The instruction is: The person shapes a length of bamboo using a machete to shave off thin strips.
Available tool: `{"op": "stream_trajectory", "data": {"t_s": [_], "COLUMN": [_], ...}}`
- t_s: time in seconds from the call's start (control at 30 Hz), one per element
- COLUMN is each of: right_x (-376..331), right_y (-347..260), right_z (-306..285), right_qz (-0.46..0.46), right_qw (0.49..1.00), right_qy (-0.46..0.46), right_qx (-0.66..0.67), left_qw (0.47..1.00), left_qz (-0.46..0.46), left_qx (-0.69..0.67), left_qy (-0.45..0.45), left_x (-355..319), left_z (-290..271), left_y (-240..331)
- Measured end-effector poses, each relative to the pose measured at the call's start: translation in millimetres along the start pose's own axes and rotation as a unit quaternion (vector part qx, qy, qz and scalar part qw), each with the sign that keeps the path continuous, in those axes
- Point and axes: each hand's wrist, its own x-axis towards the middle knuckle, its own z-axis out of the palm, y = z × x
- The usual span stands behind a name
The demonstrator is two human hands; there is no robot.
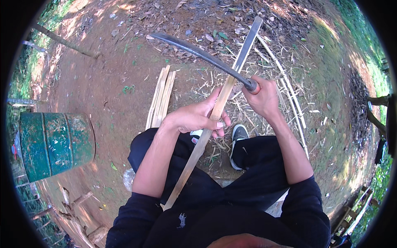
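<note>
My left hand [197, 116] is closed around a long flat strip of split bamboo or wood [223, 99], thumb across its near face. The strip slants from by my chest to the upper right, pale along the middle and dark grey near its far end. In my right hand [263, 98] is the handle of a machete [196, 50] with a long, slightly curved dark blade. The blade points up and left and crosses over the strip, beyond my left hand. Whether its edge bites into the strip cannot be made out.
Several pale split strips [160, 97] lie on the ground to the left. Long thin strips [292, 97] lie at right, amid scattered shavings [202, 84]. A worn green drum [58, 142] is farther left. My shoe [240, 134] is below the strip.
</note>
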Motion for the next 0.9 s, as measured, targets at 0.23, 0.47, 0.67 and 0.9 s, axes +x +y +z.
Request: {"op": "stream_trajectory", "data": {"t_s": [0.23,0.47,0.67,0.9], "right_x": [6,1,0,1], "right_y": [2,10,8,0], "right_z": [-5,4,8,-1], "right_qz": [0.003,-0.06,-0.066,0.013], "right_qw": [1.0,0.998,0.997,0.999], "right_qy": [0.018,0.03,-0.008,0.028], "right_qx": [0.011,-0.012,-0.034,0.03], "left_qw": [0.985,0.989,0.982,0.98], "left_qz": [0.019,-0.063,0.02,-0.011], "left_qx": [-0.057,0.006,-0.054,-0.141], "left_qy": [0.162,0.131,0.181,0.139], "left_x": [20,14,25,22], "left_z": [-6,16,4,13], "left_y": [-18,0,-21,-10]}}
